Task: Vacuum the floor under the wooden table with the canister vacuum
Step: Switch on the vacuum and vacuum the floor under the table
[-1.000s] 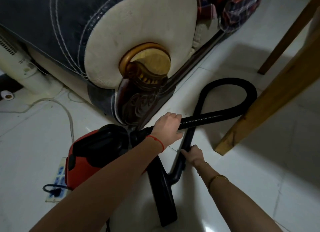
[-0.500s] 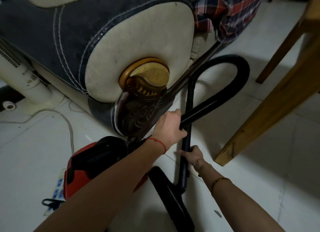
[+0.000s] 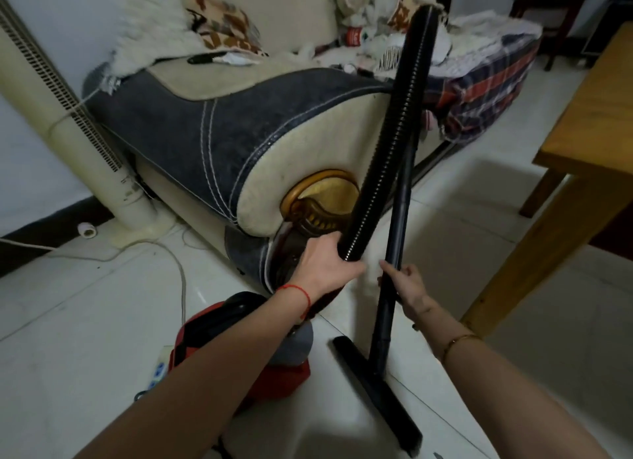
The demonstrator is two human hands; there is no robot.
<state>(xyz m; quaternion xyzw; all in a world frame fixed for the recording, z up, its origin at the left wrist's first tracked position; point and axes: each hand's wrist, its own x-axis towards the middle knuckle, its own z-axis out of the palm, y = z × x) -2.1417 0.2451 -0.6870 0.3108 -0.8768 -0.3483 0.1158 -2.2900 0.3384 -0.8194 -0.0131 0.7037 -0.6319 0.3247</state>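
Black ribbed hose (image 3: 383, 157), gripped in closed left hand (image 3: 325, 263) to lift slack off floor; rigid wand (image 3: 394, 253), clasped by right hand (image 3: 409, 287), near upright for steering; floor head (image 3: 373, 390) on tiles, short of wooden table (image 3: 589, 140); red canister (image 3: 274, 376) beneath left forearm.

A single head-worn wide-angle camera looks forward and steeply down from above the sofa armrest (image 3: 274, 157), close enough that both forearms enter from the lower edge. The tiled floor (image 3: 479, 246) lies in front of the armrest, the wooden table (image 3: 589, 122) to its right, and a tower fan (image 3: 65, 116) to its left.
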